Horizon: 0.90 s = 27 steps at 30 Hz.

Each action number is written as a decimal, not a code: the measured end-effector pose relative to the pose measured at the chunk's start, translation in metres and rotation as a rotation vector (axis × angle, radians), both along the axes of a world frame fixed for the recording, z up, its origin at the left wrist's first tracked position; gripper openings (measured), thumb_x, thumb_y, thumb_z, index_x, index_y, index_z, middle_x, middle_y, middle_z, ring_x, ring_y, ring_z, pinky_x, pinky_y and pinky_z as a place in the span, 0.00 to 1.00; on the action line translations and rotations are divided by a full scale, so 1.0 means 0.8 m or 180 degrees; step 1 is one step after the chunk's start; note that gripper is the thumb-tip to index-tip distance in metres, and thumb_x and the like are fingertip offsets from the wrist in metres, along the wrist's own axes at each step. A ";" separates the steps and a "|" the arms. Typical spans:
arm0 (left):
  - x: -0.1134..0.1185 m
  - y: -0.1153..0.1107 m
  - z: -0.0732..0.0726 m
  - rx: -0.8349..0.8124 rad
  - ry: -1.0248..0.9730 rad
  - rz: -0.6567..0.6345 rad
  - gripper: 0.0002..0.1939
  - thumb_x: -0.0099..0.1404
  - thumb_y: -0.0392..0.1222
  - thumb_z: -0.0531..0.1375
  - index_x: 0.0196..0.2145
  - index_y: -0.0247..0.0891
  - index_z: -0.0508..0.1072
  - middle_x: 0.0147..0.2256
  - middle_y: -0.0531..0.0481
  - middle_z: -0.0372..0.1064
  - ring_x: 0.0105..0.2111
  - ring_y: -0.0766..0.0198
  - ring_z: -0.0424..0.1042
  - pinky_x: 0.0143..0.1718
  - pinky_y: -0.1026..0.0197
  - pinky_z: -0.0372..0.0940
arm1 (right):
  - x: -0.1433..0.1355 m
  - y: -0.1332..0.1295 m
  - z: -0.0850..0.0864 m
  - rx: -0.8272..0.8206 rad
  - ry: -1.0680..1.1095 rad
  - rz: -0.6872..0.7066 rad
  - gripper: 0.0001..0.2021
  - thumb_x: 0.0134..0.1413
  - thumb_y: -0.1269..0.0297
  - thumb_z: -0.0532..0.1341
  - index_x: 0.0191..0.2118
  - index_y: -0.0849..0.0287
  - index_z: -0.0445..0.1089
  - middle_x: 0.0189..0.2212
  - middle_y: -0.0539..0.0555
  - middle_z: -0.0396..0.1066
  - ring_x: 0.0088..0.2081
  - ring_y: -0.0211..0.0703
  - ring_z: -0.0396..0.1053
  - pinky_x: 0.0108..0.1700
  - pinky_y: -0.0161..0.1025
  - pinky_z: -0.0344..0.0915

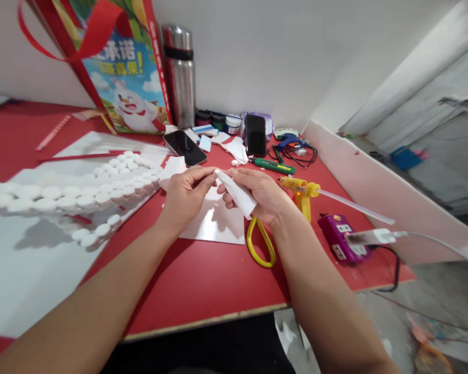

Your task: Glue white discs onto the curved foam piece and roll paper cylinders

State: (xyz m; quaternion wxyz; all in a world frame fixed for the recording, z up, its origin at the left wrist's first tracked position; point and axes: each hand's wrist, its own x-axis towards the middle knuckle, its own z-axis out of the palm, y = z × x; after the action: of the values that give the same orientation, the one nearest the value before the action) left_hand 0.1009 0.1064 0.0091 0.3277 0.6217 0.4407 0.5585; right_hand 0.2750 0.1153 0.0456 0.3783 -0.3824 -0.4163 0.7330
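Observation:
My left hand pinches with thumb and forefinger at the narrow upper end of a folded white strip, which looks like paper or tissue. Around the same strip, my right hand is closed, its fingers behind and the wide end hanging towards the palm. Under both hands lies a glossy white sheet. Beside my right wrist is a yellow loop handle, probably of scissors, its other end hidden. A yellow glue gun with a clear glue stick stands just to the right.
At left, a construction of white discs rests over white board. Behind are a phone, a steel flask, a gift bag, paint jars and a green cutter. A purple power socket with cables sits at right.

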 end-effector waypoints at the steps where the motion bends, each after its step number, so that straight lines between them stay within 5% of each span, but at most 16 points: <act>1: 0.000 0.000 0.000 -0.0008 -0.0014 -0.0004 0.08 0.66 0.39 0.64 0.40 0.40 0.84 0.34 0.50 0.78 0.34 0.63 0.74 0.40 0.59 0.69 | 0.000 0.000 -0.002 0.0069 0.0023 0.0008 0.08 0.61 0.62 0.66 0.37 0.62 0.73 0.29 0.54 0.76 0.24 0.36 0.70 0.28 0.36 0.71; 10: 0.005 -0.005 0.004 -0.0203 -0.0231 -0.0017 0.07 0.65 0.41 0.65 0.37 0.40 0.84 0.27 0.52 0.75 0.26 0.66 0.67 0.30 0.62 0.65 | -0.007 -0.002 -0.006 0.0804 -0.0460 -0.0329 0.16 0.45 0.57 0.75 0.32 0.62 0.72 0.25 0.49 0.75 0.19 0.32 0.65 0.21 0.32 0.60; 14: 0.010 -0.010 0.003 -0.0167 -0.0239 0.0093 0.07 0.66 0.41 0.65 0.37 0.40 0.84 0.29 0.52 0.76 0.27 0.65 0.69 0.31 0.61 0.67 | -0.016 -0.006 -0.012 0.1321 -0.1158 -0.0883 0.14 0.49 0.58 0.72 0.28 0.59 0.69 0.20 0.49 0.73 0.15 0.32 0.61 0.18 0.33 0.54; 18: 0.015 -0.015 0.002 0.0221 0.0080 0.0291 0.07 0.68 0.41 0.63 0.38 0.42 0.83 0.34 0.50 0.79 0.33 0.61 0.74 0.39 0.58 0.70 | -0.022 -0.011 -0.020 0.2111 -0.1923 -0.1368 0.10 0.54 0.62 0.68 0.27 0.56 0.68 0.19 0.49 0.73 0.20 0.37 0.67 0.23 0.35 0.58; 27: 0.013 -0.021 0.000 0.1246 0.1268 0.0690 0.15 0.73 0.36 0.56 0.51 0.39 0.80 0.39 0.44 0.78 0.40 0.59 0.76 0.44 0.57 0.70 | -0.024 -0.018 -0.020 0.2240 -0.1662 -0.1111 0.10 0.60 0.58 0.66 0.31 0.56 0.70 0.23 0.50 0.76 0.20 0.36 0.65 0.23 0.36 0.58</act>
State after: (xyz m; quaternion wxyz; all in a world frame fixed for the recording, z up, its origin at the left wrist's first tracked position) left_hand 0.1114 0.0893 0.0090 0.0470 0.7197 0.4440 0.5316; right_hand 0.2555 0.1011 0.0294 0.4852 -0.4668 -0.6501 0.3521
